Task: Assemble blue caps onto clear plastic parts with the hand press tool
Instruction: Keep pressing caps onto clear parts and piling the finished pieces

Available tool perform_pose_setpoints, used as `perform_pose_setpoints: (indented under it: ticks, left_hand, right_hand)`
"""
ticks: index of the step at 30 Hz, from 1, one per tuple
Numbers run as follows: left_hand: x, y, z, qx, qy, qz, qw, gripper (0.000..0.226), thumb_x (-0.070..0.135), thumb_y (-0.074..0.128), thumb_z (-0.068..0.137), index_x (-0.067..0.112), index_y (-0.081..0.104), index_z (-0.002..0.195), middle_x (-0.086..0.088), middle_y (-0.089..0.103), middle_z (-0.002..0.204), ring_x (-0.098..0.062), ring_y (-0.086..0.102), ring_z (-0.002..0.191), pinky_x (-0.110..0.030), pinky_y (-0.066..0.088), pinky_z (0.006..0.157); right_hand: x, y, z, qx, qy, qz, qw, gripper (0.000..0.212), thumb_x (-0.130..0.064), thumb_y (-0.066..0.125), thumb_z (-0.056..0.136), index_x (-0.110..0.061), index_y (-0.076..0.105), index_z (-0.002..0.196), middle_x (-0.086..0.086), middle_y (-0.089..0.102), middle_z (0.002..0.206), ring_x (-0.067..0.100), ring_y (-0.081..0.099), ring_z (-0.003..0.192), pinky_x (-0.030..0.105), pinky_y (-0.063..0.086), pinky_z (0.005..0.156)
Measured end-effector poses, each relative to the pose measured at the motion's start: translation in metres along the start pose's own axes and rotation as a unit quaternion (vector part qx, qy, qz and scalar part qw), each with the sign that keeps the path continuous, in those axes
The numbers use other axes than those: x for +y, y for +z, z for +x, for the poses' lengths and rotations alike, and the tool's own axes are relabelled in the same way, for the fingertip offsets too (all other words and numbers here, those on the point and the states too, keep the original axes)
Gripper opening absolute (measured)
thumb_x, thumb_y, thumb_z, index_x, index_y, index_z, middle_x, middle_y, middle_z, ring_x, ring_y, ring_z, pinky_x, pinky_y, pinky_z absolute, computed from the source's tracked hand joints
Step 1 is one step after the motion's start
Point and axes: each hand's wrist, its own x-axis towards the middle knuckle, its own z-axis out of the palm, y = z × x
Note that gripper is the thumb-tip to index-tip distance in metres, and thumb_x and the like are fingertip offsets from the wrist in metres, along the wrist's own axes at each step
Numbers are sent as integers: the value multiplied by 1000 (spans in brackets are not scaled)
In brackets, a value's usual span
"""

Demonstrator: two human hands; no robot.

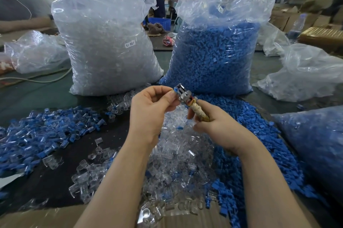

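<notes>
- Both forearms come up from the bottom edge of the frame and meet near the middle, above a heap of loose clear plastic parts (178, 153).
- The right hand (213, 125) is turned with its back to the camera; its fingers are curled round the wrapped handle of the hand press tool (187, 101), which points up and to the left.
- The metal head of the tool is at the centre of the frame, just in front of the two big bags.
- The left hand (150, 108) is raised beside it with a bent wrist. Its thumb and forefinger pinch at the tool's head, where a small blue cap (175, 89) shows; the other fingers are curled into the palm.
- I cannot tell if a clear part also sits in the head.
- So the two hands are together, joined through the tool, and both are closed on it.
- At the lower left lies a pile of assembled pieces (42, 134), blue and clear, on the dark table (52, 181).
- At the right of the arms a heap of loose blue caps (256, 134) spreads.
- In the upper half stand a bag of clear parts (107, 42), at the left, and a bag of blue caps (217, 51), at the right.
</notes>
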Motion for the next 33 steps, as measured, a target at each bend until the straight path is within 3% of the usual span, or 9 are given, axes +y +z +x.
perform_pose_setpoints:
  ticks: [13,22,33]
  left_hand:
    - [0,-5,3,6,8,9,1000,3,2,70,86,4,70,89,-6,73,76,-12,71,69,-19,54,66]
    - [2,-6,2,5,8,22,1000,6,0,69,86,5,70,85,-2,72,70,-9,70,66,-18,54,63]
    - [-1,-6,2,8,-7,42,999,8,1,69,86,9,69,83,-1,72,69,-11,69,66,-20,55,65]
  right_hand:
    - [0,4,2,-1,2,1,1000,23,0,54,83,-21,58,90,-3,47,68,13,42,58,35,37,59]
    - [-3,4,2,10,10,-21,1000,21,2,50,80,-17,58,82,-12,45,50,6,36,45,27,33,48]
    - [-6,2,3,0,37,-56,998,18,-2,51,82,-18,57,82,-14,47,47,3,37,41,24,32,47]
